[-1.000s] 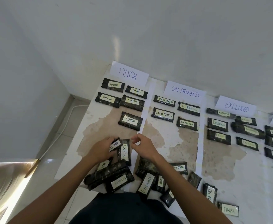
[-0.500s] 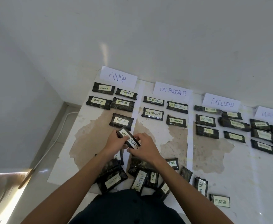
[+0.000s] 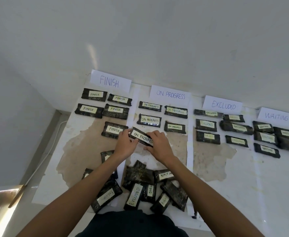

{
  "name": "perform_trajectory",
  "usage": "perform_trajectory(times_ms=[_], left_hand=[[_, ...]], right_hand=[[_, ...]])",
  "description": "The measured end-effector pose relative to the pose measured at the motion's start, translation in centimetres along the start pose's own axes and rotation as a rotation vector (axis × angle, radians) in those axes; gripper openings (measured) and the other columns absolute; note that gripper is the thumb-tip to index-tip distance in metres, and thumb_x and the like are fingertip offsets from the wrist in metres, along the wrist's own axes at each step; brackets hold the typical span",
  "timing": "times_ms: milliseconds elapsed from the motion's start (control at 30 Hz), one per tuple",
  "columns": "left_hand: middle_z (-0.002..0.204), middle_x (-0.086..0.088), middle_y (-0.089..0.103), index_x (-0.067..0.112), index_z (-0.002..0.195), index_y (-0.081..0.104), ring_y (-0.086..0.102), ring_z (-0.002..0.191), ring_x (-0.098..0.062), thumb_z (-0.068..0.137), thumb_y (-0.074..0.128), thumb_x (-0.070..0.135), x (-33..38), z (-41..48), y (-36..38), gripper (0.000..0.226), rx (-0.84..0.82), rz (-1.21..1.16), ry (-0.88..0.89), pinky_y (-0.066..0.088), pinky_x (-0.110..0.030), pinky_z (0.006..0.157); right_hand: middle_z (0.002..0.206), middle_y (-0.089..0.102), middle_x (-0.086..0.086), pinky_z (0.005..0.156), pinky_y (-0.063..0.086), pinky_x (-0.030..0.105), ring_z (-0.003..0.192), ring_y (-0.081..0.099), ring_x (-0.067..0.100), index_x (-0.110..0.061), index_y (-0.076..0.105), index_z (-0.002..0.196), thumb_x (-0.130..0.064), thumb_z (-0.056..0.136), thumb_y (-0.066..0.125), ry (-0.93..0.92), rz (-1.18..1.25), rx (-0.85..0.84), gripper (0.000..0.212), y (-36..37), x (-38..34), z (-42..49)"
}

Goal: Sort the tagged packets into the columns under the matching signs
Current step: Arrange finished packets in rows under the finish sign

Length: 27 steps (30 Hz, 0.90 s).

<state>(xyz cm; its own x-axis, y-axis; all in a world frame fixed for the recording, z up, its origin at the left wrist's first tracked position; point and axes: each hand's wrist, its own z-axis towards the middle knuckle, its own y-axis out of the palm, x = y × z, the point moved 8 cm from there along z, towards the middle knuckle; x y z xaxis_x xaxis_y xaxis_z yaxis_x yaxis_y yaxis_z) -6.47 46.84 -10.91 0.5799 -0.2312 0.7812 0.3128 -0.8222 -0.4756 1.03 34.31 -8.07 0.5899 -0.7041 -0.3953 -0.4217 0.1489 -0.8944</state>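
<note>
Black packet tagged ON PROGRESS: tilted, gripped at its ends by the curled fingers of left hand and right hand, below the ON PROGRESS sign and its four filed packets; step, placing; next, probably squaring it into a third row.

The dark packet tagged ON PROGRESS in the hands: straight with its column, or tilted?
Tilted: the dark ON PROGRESS packet slants down rightward, left hand and right hand gripping its ends.
</note>
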Motion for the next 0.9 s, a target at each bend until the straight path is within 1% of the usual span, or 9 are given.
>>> perform_trajectory(times_ms=[67, 133, 267, 333, 467, 600, 700, 800, 900], left_hand=[[0.128, -0.006, 0.037, 0.015, 0.136, 0.038, 0.057, 0.094, -0.020, 0.089, 0.057, 0.023, 0.3, 0.6, 0.6, 0.051, -0.015, 0.048, -0.011, 0.050, -0.035, 0.086], [0.127, -0.008, 0.036, 0.014, 0.137, 0.038, 0.057, 0.096, -0.025, 0.089, 0.057, 0.024, 0.4, 1.3, 1.1, 0.052, -0.029, 0.096, -0.016, 0.050, -0.037, 0.086], [0.107, -0.008, 0.039, 0.011, 0.123, 0.053, 0.046, 0.095, -0.024, 0.087, 0.058, 0.023, 0.5, 3.1, 1.9, 0.038, -0.026, 0.249, 0.027, 0.040, -0.027, 0.080], [0.109, -0.011, 0.040, 0.010, 0.123, 0.053, 0.045, 0.097, -0.025, 0.087, 0.057, 0.024, 0.1, 3.8, 2.4, 0.038, -0.050, 0.285, 0.005, 0.040, -0.027, 0.082], [0.113, -0.013, 0.039, 0.007, 0.124, 0.047, 0.045, 0.101, -0.027, 0.088, 0.058, 0.024, -0.4, 4.5, 3.4, 0.042, -0.084, 0.313, -0.017, 0.040, -0.028, 0.084], [0.114, -0.013, 0.039, 0.009, 0.120, 0.047, 0.043, 0.101, -0.029, 0.086, 0.057, 0.024, -0.7, 4.9, 3.9, 0.038, -0.093, 0.346, -0.014, 0.044, -0.036, 0.088], [0.112, -0.013, 0.039, 0.008, 0.116, 0.047, 0.043, 0.100, -0.029, 0.086, 0.057, 0.022, -0.8, 4.7, 4.2, 0.035, -0.093, 0.362, -0.003, 0.043, -0.037, 0.088], [0.112, -0.015, 0.040, 0.008, 0.122, 0.045, 0.041, 0.101, -0.030, 0.085, 0.057, 0.020, -0.8, 4.2, 4.0, 0.040, -0.076, 0.378, 0.015, 0.043, -0.039, 0.088], [0.116, -0.016, 0.041, 0.011, 0.130, 0.044, 0.040, 0.110, -0.033, 0.085, 0.056, 0.020, -0.8, 3.4, 3.7, 0.047, -0.065, 0.385, 0.035, 0.043, -0.043, 0.092]], right_hand=[[0.122, 0.052, 0.006, 0.093, 0.040, 0.038, 0.108, 0.045, 0.026, -0.015, 0.049, 0.131, -0.038, 0.079, 0.072, -0.014, -0.030, -0.005, 0.062, -0.1, 0.7, 0.9], [0.124, 0.052, 0.006, 0.094, 0.041, 0.040, 0.109, 0.045, 0.027, -0.015, 0.049, 0.131, -0.037, 0.079, 0.072, -0.021, -0.048, -0.021, 0.061, 0.0, 1.4, 1.8], [0.126, 0.052, 0.008, 0.095, 0.040, 0.039, 0.112, 0.045, 0.028, -0.013, 0.050, 0.130, -0.035, 0.080, 0.071, -0.064, -0.090, -0.073, 0.059, 0.8, 2.5, 3.4], [0.126, 0.052, 0.009, 0.095, 0.040, 0.039, 0.113, 0.045, 0.029, -0.012, 0.050, 0.130, -0.034, 0.080, 0.071, -0.079, -0.101, -0.106, 0.059, 1.5, 3.1, 3.9], [0.126, 0.051, 0.008, 0.098, 0.037, 0.037, 0.114, 0.044, 0.028, -0.013, 0.047, 0.133, -0.031, 0.080, 0.071, -0.100, -0.109, -0.156, 0.060, 2.5, 4.2, 4.8], [0.124, 0.050, 0.008, 0.097, 0.037, 0.036, 0.113, 0.044, 0.027, -0.013, 0.047, 0.133, -0.031, 0.080, 0.071, -0.106, -0.109, -0.171, 0.060, 2.8, 4.9, 5.7], [0.124, 0.048, 0.008, 0.097, 0.037, 0.036, 0.114, 0.043, 0.026, -0.013, 0.046, 0.133, -0.030, 0.080, 0.071, -0.107, -0.095, -0.181, 0.061, 3.0, 5.3, 5.6], [0.126, 0.047, 0.008, 0.098, 0.037, 0.035, 0.115, 0.043, 0.026, -0.014, 0.044, 0.135, -0.029, 0.080, 0.072, -0.116, -0.092, -0.189, 0.064, 3.1, 5.6, 5.1], [0.130, 0.045, 0.010, 0.101, 0.037, 0.037, 0.117, 0.042, 0.028, -0.013, 0.043, 0.137, -0.021, 0.083, 0.069, -0.117, -0.099, -0.186, 0.061, 2.5, 5.8, 4.2]])
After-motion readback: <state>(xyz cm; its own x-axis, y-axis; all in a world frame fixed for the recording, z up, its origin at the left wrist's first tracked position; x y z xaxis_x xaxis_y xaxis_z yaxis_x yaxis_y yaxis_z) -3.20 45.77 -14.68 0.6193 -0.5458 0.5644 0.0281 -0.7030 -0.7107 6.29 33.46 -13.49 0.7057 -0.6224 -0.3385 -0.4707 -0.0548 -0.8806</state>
